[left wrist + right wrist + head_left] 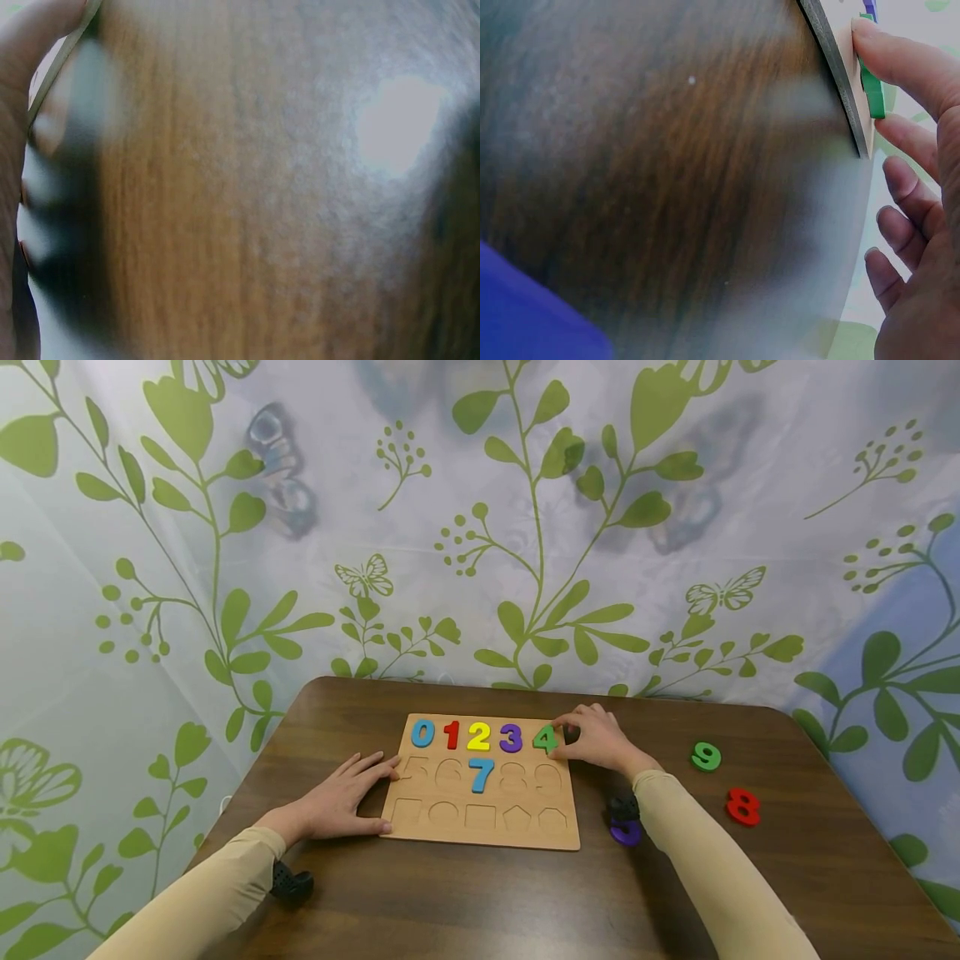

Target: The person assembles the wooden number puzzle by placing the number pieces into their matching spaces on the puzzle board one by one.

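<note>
A wooden number puzzle board (465, 833) lies on the table. My right hand (598, 741) pinches the green number 4 (545, 740) between thumb and forefinger at the end of the top row. In the right wrist view, the other fingers curl loosely beside the board. Blue 0 (422, 733), red 1 (451, 735), yellow 2 (478, 737) and purple 3 (512, 738) sit along that row. A blue 7 (481, 775) is in the middle row, among bare number outlines. My left hand (341, 802) rests at the board's left edge, fingers spread and thumb touching the near corner.
Right of the board, a green 9 (706, 757) and a red 8 (743, 807) lie on the brown table (465, 902). Nearer my right forearm is a purple number (626, 834), partly hidden by the wrist camera. A leaf-patterned curtain (405, 568) hangs behind the table.
</note>
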The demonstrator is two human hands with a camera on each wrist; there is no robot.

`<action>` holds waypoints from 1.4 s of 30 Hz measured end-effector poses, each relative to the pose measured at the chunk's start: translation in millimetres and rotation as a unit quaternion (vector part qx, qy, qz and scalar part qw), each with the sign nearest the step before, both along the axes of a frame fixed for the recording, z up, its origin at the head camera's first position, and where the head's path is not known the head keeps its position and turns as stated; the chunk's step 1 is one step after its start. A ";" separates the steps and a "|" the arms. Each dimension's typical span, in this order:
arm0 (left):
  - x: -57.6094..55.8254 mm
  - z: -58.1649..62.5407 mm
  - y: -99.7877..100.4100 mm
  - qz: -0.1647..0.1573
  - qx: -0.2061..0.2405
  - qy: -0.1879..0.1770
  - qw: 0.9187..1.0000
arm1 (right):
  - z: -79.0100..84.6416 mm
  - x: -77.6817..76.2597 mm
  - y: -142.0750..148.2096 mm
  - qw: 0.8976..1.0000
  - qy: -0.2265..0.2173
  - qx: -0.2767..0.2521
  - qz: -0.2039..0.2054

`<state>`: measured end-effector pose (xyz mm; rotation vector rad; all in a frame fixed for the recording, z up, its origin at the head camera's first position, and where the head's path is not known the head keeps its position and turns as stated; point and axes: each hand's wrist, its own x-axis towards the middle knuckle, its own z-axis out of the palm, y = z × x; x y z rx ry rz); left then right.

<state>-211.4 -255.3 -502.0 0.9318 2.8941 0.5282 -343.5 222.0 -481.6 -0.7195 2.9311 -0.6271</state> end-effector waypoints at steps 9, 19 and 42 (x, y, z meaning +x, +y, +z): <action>-0.4 0.1 0.0 -0.001 0.000 0.002 1.000 | 0.6 0.6 -1.4 1.000 -0.006 -0.001 -0.005; -0.1 0.0 0.2 -0.001 0.000 0.002 1.000 | -1.0 2.1 -0.4 1.000 -0.008 -0.012 -0.001; -0.3 -0.6 1.1 -0.002 0.001 0.004 1.000 | 0.8 4.8 4.8 1.000 0.008 -0.026 0.012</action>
